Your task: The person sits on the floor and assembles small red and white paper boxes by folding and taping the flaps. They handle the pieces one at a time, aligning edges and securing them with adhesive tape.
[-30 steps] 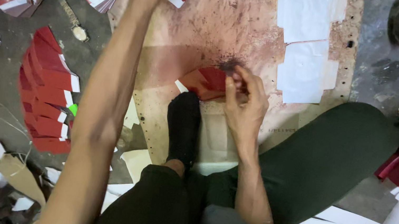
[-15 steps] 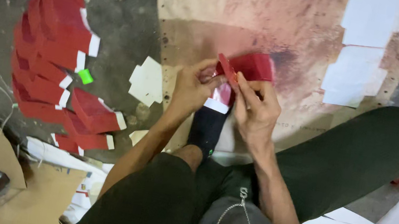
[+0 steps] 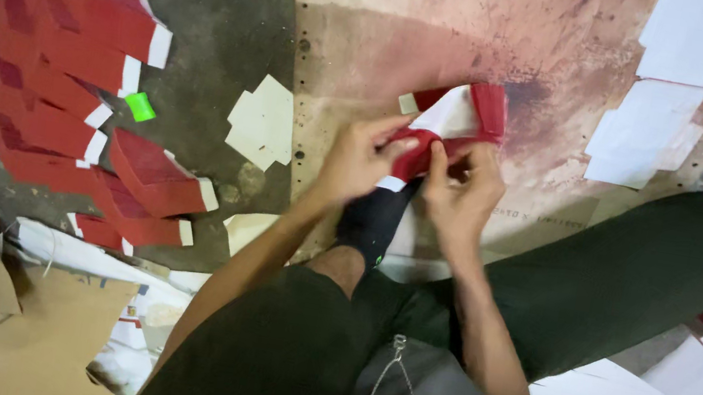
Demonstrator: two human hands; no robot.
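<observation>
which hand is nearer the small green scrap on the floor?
Left. The left hand grips the red-and-white card piece on its left side, toward the green scrap; the right hand holds it farther right.

Single head view, looking steeply down, close over lap and board (image 3: 375, 51).

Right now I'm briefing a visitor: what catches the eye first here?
Both hands, left hand and right hand, pinch a red and white card piece over the stained board at the centre. To the left on the floor, a fanned stack of folded red pieces stands out, with a small green scrap beside it.
</observation>
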